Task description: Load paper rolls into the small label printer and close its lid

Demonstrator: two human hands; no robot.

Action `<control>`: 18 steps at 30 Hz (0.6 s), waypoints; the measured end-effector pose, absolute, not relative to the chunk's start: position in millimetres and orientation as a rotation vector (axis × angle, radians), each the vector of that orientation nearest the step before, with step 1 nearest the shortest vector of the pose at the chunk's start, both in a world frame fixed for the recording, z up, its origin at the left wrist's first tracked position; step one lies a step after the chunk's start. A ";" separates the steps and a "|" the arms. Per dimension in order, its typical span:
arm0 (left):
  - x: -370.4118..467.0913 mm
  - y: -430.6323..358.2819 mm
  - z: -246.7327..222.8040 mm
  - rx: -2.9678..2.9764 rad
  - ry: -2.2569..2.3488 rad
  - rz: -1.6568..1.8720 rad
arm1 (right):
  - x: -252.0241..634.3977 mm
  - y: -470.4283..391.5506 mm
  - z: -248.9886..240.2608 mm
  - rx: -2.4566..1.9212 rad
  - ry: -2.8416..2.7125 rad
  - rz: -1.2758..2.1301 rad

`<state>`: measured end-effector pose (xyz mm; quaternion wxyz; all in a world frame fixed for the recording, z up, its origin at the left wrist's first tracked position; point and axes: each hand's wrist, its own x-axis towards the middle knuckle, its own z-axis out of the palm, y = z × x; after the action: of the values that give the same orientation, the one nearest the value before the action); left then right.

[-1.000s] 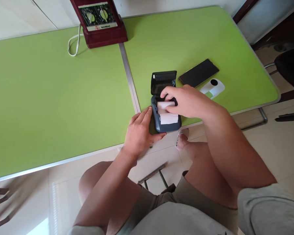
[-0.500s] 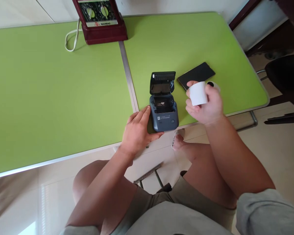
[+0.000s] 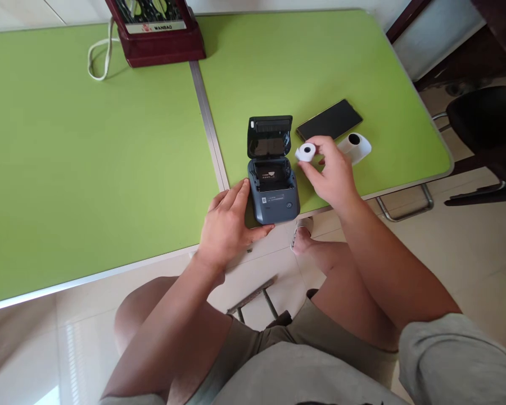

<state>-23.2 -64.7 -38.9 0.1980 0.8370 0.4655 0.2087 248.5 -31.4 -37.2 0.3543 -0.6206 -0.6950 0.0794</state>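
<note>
A dark blue-grey label printer [image 3: 277,207] stands near the table's front edge with its lid [image 3: 270,136] raised and its paper bay exposed. Against the printer's left side rest the outstretched fingers of my left hand [image 3: 227,225], the thumb apart along its front edge. My right hand [image 3: 331,171] pinches a small white paper roll [image 3: 306,152] just right of the bay, its dark core hole facing up. Behind that hand a second white paper roll [image 3: 360,147] sits on the table, partly covered by the fingers.
A black phone [image 3: 331,119] lies behind my right hand. A dark red appliance [image 3: 164,45] with dials and a white cord [image 3: 90,61] stands at the back of the green table [image 3: 109,157]. A metal strip [image 3: 206,112] crosses the table. At right is a black chair [image 3: 484,124].
My right hand has moved left towards the printer and turned the paper roll so its core hole shows. The second roll is less covered. My left hand stays at the printer.
</note>
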 end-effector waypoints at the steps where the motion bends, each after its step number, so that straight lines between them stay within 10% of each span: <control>1: -23.1 -64.8 -38.6 2.347 1.300 0.583 | 247.9 -31.6 -37.2 -1.628 -1.819 0.190; 18: -23.4 -64.2 -37.9 2.326 1.370 0.515 | 335.0 -18.9 -61.9 -1.864 -1.473 0.002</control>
<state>-23.4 -64.2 -37.9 0.1952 0.8301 0.4889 0.1839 335.0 -18.9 -61.9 0.3736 -0.7276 -0.5753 0.0008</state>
